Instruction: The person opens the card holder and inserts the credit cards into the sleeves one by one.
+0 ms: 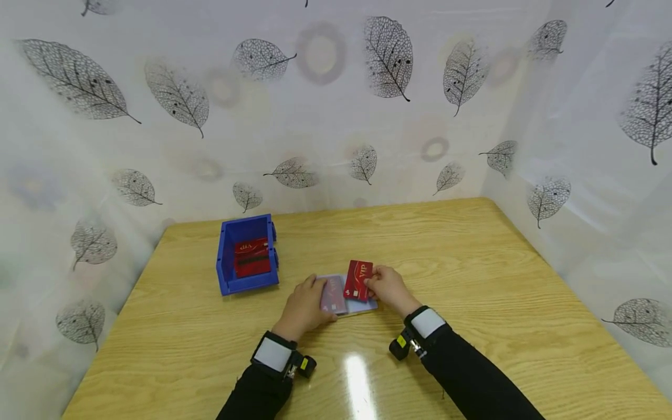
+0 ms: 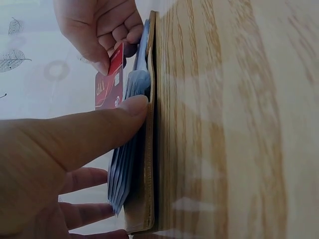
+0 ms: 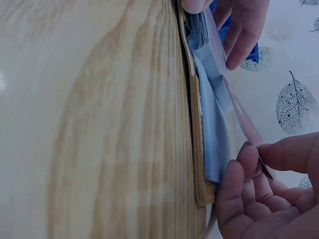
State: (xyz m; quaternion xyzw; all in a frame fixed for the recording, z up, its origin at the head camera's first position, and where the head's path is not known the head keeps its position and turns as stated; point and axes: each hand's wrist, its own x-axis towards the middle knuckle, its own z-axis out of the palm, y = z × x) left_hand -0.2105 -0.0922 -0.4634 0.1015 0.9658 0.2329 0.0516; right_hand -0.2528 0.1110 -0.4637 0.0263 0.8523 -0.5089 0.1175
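Note:
A card holder [image 1: 362,307] with a tan cover and several clear plastic sleeves [image 2: 119,174] lies open on the table. My left hand [image 1: 305,306] grips its left part, thumb on the near edge and fingers over the far side. Under those fingers, a red card [image 1: 333,296] shows through a hazy sleeve. Between thumb and fingers, my right hand [image 1: 389,288] pinches a red VIP card [image 1: 359,280], tilted over the holder's right part. In the right wrist view, the card's lower end meets the edge of the sleeves, beside a bluish sleeve [image 3: 214,144].
A blue plastic bin [image 1: 249,286] stands left of the holder, with red cards [image 1: 252,265] inside, one showing a dark stripe. The wooden table [image 1: 472,280] ends at a leaf-patterned curtain [image 1: 336,116] behind and at the sides. Each wrist wears a strapped camera.

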